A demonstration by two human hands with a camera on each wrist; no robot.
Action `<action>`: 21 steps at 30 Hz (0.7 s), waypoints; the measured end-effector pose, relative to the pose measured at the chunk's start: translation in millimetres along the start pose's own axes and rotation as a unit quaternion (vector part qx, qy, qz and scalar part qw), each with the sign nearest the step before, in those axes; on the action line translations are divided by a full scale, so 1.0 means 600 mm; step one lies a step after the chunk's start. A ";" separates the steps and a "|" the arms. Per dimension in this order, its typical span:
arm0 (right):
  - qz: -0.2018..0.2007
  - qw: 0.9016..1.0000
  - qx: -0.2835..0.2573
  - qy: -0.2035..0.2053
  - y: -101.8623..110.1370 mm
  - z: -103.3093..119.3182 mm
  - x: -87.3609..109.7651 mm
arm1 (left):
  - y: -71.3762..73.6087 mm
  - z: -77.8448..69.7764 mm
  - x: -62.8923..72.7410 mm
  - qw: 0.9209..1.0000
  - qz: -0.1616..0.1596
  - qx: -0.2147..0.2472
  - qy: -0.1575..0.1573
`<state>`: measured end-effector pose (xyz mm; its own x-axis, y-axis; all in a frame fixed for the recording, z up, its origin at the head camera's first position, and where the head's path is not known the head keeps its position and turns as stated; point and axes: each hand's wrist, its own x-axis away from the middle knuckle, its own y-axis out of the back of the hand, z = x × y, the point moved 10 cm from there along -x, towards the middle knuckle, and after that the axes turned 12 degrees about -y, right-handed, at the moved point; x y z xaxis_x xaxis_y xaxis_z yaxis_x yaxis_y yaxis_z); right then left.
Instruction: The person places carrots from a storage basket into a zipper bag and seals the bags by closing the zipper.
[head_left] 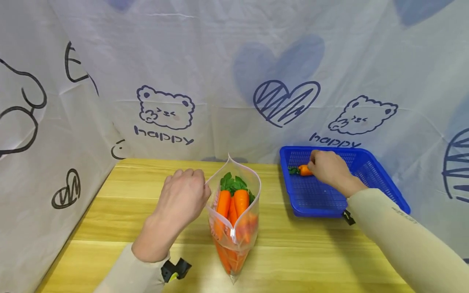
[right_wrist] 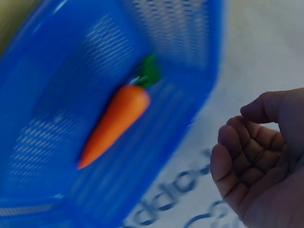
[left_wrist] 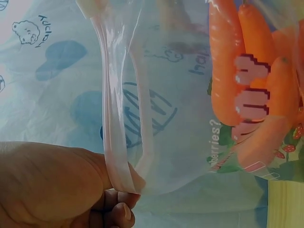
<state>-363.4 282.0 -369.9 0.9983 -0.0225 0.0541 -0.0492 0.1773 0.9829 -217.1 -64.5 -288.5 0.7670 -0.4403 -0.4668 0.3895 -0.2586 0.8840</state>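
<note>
My left hand (head_left: 179, 199) pinches the upper left edge of a clear zip bag (head_left: 247, 171), which stands upright with its mouth spread. Inside it are several orange carrots (head_left: 242, 201) with green tops; in the left wrist view, thumb and fingers grip the bag's pale rim (left_wrist: 114, 137). Over the blue basket (head_left: 316, 205) hovers my right hand (head_left: 331, 169), close to a single carrot (head_left: 305, 170) inside. The right wrist view shows that hand (right_wrist: 259, 164) with loosely curled fingers holding nothing, apart from the carrot (right_wrist: 116, 116) lying on the basket's bottom.
The bag and basket stand on a light wooden table (head_left: 128, 195). A pale cloth (head_left: 212, 61) printed with hearts and bears hangs behind and along the sides, close to the basket's back rim. Small black devices are strapped at both wrists.
</note>
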 end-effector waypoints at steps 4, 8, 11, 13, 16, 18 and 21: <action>0.005 0.999 0.046 0.016 -0.036 -0.032 -0.034 | -0.005 0.003 0.001 1.000 0.010 0.011 0.007; 0.034 0.996 0.078 0.015 -0.073 -0.058 -0.056 | -0.008 0.005 0.002 1.000 0.019 0.020 0.012; 0.065 0.994 0.090 0.017 -0.096 -0.066 -0.065 | -0.008 0.006 0.003 0.999 0.019 0.024 0.013; 0.091 0.991 0.099 0.023 -0.108 -0.067 -0.067 | -0.008 0.007 0.004 0.999 0.018 0.026 0.014; 0.131 0.985 0.109 0.030 -0.117 -0.067 -0.067 | -0.008 0.007 0.004 0.999 0.016 0.026 0.012; 0.141 0.982 0.119 0.033 -0.113 -0.066 -0.068 | -0.008 0.007 0.005 1.000 0.014 0.025 0.011; 0.137 0.982 0.127 0.035 -0.103 -0.064 -0.075 | -0.006 0.007 0.007 1.000 0.010 0.021 0.008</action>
<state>-404.4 310.1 -439.6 0.9457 0.0614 0.3192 -0.3137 -0.0838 0.9458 -217.3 -69.0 -293.7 0.7824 -0.4319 -0.4487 0.3529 -0.2861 0.8908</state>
